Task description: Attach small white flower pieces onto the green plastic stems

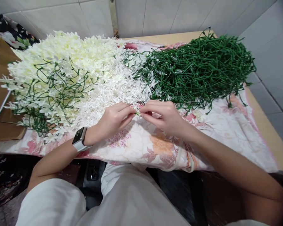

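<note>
Fingertips of my left hand [118, 119] and my right hand [162, 114] meet at the front middle of the table, both pinched on a small artificial flower piece [137, 113]. It looks white and green, and the fingers mostly cover it. Just behind my hands lies a heap of thin white stamen pieces [118, 89]. Cream-white artificial petals [85, 53] are piled to the left, with green plastic stems [61, 84] lying over them. A large tangled pile of green plastic stems [200, 69] stands to the right, beyond my right hand.
A floral cloth [136, 144] covers most of the wooden table [264, 125]. At the left stands a brown cardboard piece [2, 94] with a metal wire handle [3, 105]. Behind the table is a tiled wall [160, 15]. Pale loops [179, 157] lie at the front edge.
</note>
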`<state>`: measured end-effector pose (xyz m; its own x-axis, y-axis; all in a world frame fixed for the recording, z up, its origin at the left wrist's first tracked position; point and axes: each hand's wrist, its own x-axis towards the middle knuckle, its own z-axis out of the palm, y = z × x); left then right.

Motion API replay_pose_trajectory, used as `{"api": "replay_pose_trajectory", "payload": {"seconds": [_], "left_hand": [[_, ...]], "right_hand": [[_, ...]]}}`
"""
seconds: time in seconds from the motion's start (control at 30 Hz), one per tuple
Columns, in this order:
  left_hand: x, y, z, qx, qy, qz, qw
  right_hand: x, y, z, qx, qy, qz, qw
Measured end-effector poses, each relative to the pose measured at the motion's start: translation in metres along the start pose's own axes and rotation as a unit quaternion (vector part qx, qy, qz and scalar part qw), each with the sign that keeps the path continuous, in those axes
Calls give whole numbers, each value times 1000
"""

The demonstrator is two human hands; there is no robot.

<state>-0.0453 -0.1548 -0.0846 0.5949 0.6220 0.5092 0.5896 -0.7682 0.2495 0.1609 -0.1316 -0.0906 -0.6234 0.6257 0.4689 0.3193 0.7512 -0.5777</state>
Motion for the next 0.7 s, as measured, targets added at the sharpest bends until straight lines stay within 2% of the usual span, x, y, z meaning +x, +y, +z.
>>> {"api": "replay_pose_trajectory", "payload": {"seconds": [0.2,0.3,0.53,0.7], "left_hand": [[-5,-3,5,3,6,15,1000],[-6,-3,7,26,7,29,999],[-6,-1,6,81,9,62,995],[-3,4,0,127,27,89,988]], "right_hand": [[-3,3,8,3,11,-13,1000],[-4,4,10,19,11,6,1000],[-2,1,11,121,-10,107,987],[1,-3,7,269,-26,224,936]]}}
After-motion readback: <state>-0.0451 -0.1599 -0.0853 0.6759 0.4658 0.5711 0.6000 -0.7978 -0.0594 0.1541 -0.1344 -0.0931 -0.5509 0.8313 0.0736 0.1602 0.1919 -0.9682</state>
